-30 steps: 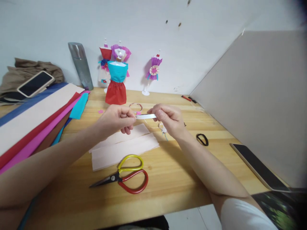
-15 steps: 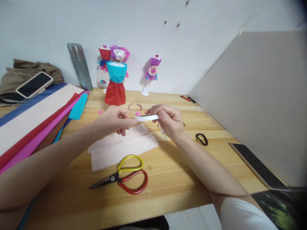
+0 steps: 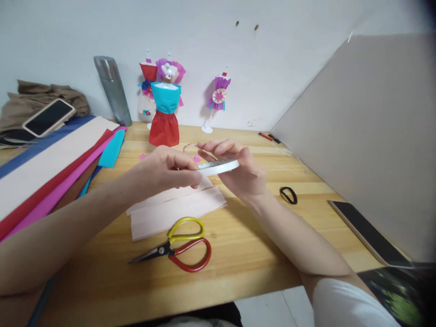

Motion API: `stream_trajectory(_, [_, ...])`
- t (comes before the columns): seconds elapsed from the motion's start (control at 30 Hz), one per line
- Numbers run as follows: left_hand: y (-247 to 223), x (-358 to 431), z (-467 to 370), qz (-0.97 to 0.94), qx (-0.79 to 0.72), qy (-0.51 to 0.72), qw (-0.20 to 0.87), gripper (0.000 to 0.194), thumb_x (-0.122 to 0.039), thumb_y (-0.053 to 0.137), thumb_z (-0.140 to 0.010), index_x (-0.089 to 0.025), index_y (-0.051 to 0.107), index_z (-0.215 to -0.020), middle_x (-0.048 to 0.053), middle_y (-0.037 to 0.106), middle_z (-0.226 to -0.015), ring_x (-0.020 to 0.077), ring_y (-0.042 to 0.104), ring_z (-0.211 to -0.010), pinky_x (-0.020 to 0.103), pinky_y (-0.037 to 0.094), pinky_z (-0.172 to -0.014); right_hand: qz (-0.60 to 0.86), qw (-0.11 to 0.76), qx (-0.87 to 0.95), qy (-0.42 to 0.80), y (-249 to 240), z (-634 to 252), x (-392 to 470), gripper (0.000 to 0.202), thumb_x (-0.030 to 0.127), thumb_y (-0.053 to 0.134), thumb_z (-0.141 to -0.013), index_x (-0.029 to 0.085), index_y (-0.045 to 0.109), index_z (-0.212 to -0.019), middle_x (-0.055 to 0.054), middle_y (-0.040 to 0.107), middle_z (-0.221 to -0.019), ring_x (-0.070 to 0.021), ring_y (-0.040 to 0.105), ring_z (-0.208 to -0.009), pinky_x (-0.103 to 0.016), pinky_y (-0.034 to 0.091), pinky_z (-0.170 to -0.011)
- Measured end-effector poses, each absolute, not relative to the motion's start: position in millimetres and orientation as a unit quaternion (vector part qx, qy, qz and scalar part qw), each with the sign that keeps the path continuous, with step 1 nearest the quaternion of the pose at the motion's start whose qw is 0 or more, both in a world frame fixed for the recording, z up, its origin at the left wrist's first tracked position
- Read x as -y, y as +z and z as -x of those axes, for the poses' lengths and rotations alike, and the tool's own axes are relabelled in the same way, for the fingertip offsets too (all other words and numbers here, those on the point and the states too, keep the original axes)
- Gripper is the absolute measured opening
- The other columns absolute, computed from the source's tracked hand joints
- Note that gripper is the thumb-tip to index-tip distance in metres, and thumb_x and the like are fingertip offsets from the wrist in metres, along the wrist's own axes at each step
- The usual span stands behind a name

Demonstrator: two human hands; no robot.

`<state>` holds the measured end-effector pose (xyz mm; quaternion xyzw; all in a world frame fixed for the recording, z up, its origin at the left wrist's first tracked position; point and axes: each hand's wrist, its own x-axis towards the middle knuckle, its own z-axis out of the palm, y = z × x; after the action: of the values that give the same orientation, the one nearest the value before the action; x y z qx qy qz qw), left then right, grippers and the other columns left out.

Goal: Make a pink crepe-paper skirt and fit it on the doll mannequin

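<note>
Between my hands, above the table, is a narrow roll of white tape (image 3: pixel 223 167), seen nearly edge-on. My left hand (image 3: pixel 170 168) pinches its left end between thumb and fingers. Around the roll's far end, my right hand (image 3: pixel 238 170) has its fingers loosely stretched and apart; whether the palm touches the roll is hard to tell. Below lie pale pink paper strips (image 3: pixel 177 211), partly covered by my left hand. Nearer the front edge rest scissors (image 3: pixel 170 247) with one yellow and one red handle.
Small dress forms, one in a turquoise top and red skirt (image 3: pixel 164 113), stand by the wall with a grey bottle (image 3: pixel 114 91). Coloured paper sheets (image 3: pixel 61 168) and a phone (image 3: pixel 49 118) occupy the left. A black band (image 3: pixel 288 195) and another phone (image 3: pixel 369 234) lie right.
My right hand's fingers have loosened and spread from the tape roll, and more of the roll shows. My left hand keeps its pinch. The view has shifted slightly.
</note>
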<state>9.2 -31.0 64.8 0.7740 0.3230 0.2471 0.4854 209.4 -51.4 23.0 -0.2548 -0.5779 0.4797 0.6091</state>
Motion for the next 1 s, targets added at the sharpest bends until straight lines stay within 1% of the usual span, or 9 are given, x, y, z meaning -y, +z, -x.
stream_trajectory(0.17, [76.5,35.6,-0.8,-0.772,-0.308,0.269,0.486,0.018,-0.032,0.068,-0.068,-0.018,0.072,-0.057,0.000,0.055,-0.051,0.0091,0.044,-0.050,0.022,0.029,-0.044,0.278,0.630,0.526,0.498,22.1,-237.7,34.9,0.045,0.069,0.053,-0.081,0.025,0.062,-0.078,-0.003,0.068,-0.089,-0.0195,0.066,-0.092,-0.039,0.054,-0.083])
stream_trajectory(0.27, [86.5,37.7,6.3,-0.753,-0.315,0.315,0.485,0.018,-0.032,0.068,-0.067,-0.019,0.073,-0.058,0.001,0.062,-0.056,0.0114,0.051,-0.055,0.022,0.036,-0.048,0.366,0.517,0.599,0.490,3.5,-241.5,26.3,0.029,0.047,0.066,-0.081,0.021,0.062,-0.069,0.001,0.064,-0.069,-0.0103,0.061,-0.066,-0.024,0.048,-0.064])
stream_trajectory(0.37, [92.4,40.2,11.4,-0.743,-0.316,0.339,0.483,0.019,-0.034,0.067,-0.070,-0.019,0.073,-0.059,0.001,0.068,-0.064,0.0122,0.054,-0.059,0.023,0.041,-0.053,0.387,0.397,0.674,0.489,-23.7,-217.4,33.0,0.014,0.028,0.070,-0.080,0.018,0.064,-0.073,0.001,0.062,-0.065,-0.0094,0.054,-0.057,-0.023,0.042,-0.055])
stream_trajectory(0.47, [94.5,42.4,13.3,-0.746,-0.312,0.351,0.473,0.022,-0.035,0.065,-0.074,-0.018,0.073,-0.063,0.000,0.067,-0.066,0.0113,0.057,-0.061,0.021,0.041,-0.054,0.357,0.278,0.804,0.386,-45.8,-184.4,47.7,0.009,0.017,0.063,-0.085,0.017,0.063,-0.076,0.000,0.061,-0.070,-0.0122,0.053,-0.064,-0.026,0.045,-0.063])
stream_trajectory(0.57, [95.8,44.1,12.4,-0.742,-0.304,0.354,0.482,0.020,-0.033,0.065,-0.073,-0.017,0.074,-0.063,-0.002,0.068,-0.066,0.0090,0.055,-0.058,0.019,0.040,-0.053,0.365,0.245,0.870,0.225,-56.5,-164.9,55.8,0.010,0.020,0.068,-0.085,0.016,0.067,-0.095,-0.008,0.064,-0.090,-0.0208,0.057,-0.089,-0.036,0.047,-0.083])
stream_trajectory(0.67, [96.9,45.8,11.2,-0.736,-0.298,0.361,0.489,0.017,-0.029,0.067,-0.071,-0.018,0.074,-0.060,-0.001,0.068,-0.062,0.0092,0.053,-0.055,0.020,0.041,-0.051,0.387,0.224,0.879,0.167,-59.6,-161.0,54.3,0.020,0.021,0.075,-0.080,0.016,0.069,-0.098,-0.009,0.063,-0.091,-0.0228,0.056,-0.091,-0.036,0.047,-0.084])
stream_trajectory(0.73, [97.5,47.1,11.6,-0.739,-0.295,0.362,0.486,0.015,-0.027,0.068,-0.071,-0.018,0.073,-0.060,0.000,0.068,-0.061,0.0102,0.053,-0.056,0.021,0.041,-0.050,0.390,0.226,0.876,0.170,-59.1,-162.6,51.7,0.008,0.015,0.074,-0.079,0.016,0.069,-0.085,-0.006,0.061,-0.082,-0.0210,0.056,-0.087,-0.033,0.046,-0.080])
stream_trajectory(0.83, [98.7,49.1,14.2,-0.742,-0.289,0.374,0.476,0.016,-0.027,0.070,-0.073,-0.018,0.073,-0.061,0.001,0.067,-0.061,0.0103,0.053,-0.056,0.022,0.040,-0.051,0.390,0.269,0.854,0.214,-53.7,-165.8,50.4,0.012,0.007,0.071,-0.078,0.016,0.066,-0.071,-0.003,0.060,-0.075,-0.0180,0.056,-0.081,-0.030,0.045,-0.077])
stream_trajectory(1.0, [100.4,49.5,18.9,-0.750,-0.273,0.378,0.469,0.015,-0.027,0.070,-0.076,-0.018,0.074,-0.064,0.001,0.068,-0.064,0.0099,0.052,-0.059,0.022,0.040,-0.053,0.391,0.337,0.782,0.349,-31.2,-170.6,58.5,0.008,0.015,0.068,-0.079,0.016,0.065,-0.073,-0.004,0.065,-0.085,-0.0162,0.059,-0.082,-0.030,0.045,-0.077])
